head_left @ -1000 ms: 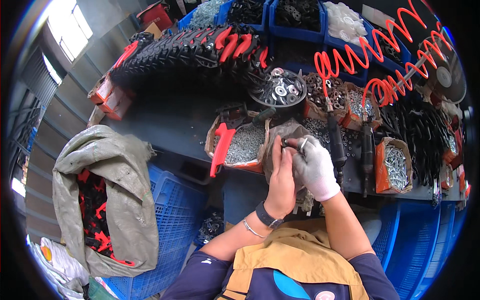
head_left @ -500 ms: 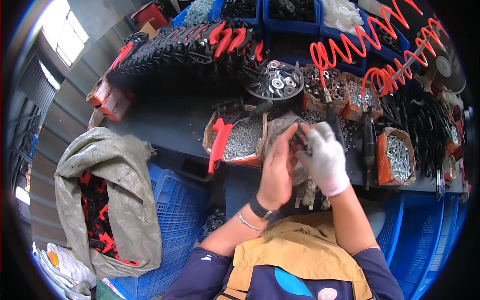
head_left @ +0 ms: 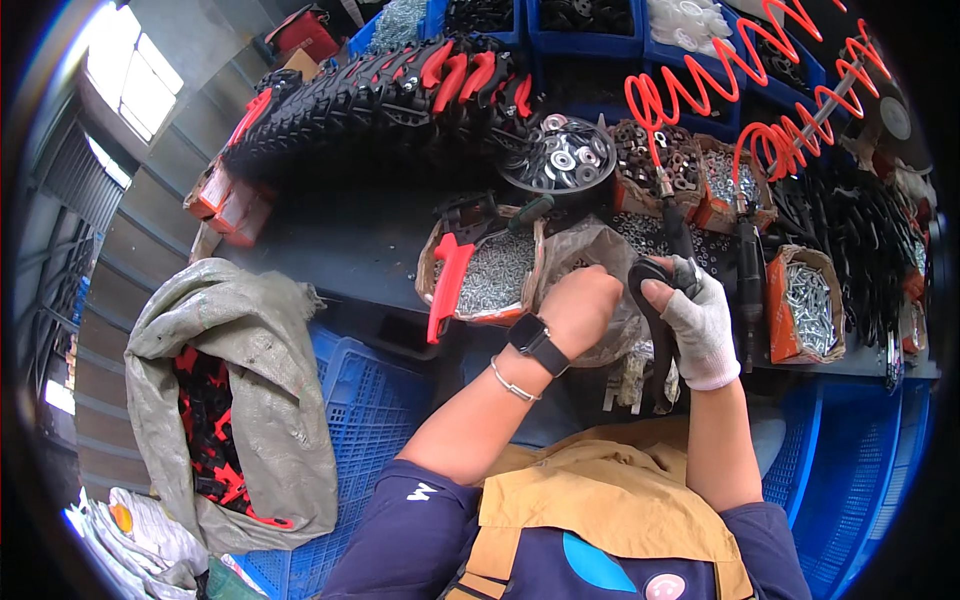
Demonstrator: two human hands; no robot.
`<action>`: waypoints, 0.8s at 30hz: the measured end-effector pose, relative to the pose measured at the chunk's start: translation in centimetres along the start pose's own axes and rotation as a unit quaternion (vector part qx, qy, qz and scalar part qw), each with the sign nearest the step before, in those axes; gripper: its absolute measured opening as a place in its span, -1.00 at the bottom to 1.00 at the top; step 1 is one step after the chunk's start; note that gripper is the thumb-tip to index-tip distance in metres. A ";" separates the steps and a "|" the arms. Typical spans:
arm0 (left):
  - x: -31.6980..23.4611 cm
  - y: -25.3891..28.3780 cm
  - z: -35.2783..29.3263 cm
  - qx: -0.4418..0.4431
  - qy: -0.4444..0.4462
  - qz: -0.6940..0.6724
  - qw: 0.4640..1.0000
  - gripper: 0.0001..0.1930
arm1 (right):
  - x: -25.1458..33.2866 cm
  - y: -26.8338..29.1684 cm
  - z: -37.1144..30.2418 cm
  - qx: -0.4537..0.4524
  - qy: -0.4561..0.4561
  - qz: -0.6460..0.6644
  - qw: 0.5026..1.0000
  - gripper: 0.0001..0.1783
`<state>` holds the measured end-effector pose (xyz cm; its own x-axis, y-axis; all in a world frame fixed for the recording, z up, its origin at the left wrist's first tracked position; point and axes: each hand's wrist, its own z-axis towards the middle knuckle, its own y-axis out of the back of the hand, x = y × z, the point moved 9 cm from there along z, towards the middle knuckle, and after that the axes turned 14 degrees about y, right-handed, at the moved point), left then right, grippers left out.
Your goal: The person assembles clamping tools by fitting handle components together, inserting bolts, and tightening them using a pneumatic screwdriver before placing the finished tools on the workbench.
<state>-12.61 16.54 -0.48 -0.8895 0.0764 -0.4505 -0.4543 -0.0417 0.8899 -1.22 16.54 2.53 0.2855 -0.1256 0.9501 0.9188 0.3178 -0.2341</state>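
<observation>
In the head view, the right hand (head_left: 702, 325), in a pale glove, has its fingers wrapped round a long black curved part (head_left: 662, 350), thumb pressed across its upper end, just right of a clear plastic bag (head_left: 606, 243). Over at the bag, the bare left hand (head_left: 588, 305) is curled, knuckles up, fingertips out of sight, so whether it grips anything cannot be told! Just left sits an open box (head_left: 495, 275) of small metal pieces, a red-handled black tool (head_left: 453, 275) lying across it. Beyond the bag, a dark tub (head_left: 560, 165) brims with washers; to the right, a black driver (head_left: 749, 270) hangs near a box of bolts (head_left: 808, 305), beneath red coiled hoses (head_left: 768, 145)
</observation>
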 end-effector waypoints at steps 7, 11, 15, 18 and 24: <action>0.2 -0.3 -0.5 -0.052 -0.029 0.022 0.998 -0.93 | -0.2 0.8 -0.6 -0.031 -0.049 0.040 0.998 -0.62; 0.6 -0.2 0.1 -0.038 -0.033 -0.015 0.999 -0.92 | 0.0 1.0 -0.9 -0.037 -0.050 0.028 0.998 -0.63; 0.6 0.1 -0.1 -0.084 -0.008 -0.032 0.996 -0.91 | -1.1 1.0 -1.3 -0.040 -0.074 0.049 0.995 -0.64; 0.6 -0.7 0.0 -0.045 -0.018 0.016 0.999 -0.90 | -1.4 0.8 -1.5 -0.041 -0.088 0.056 0.994 -0.64; -0.3 -2.3 1.7 0.011 -0.045 0.028 0.999 -0.90 | -1.2 0.9 -1.5 -0.042 -0.061 0.042 0.996 -0.64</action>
<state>-11.22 18.33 -2.24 -0.9051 0.1639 -0.3923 -0.4015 -0.0258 0.9155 -0.30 15.59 0.87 0.3308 0.0154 0.9436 0.9144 0.2418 -0.3245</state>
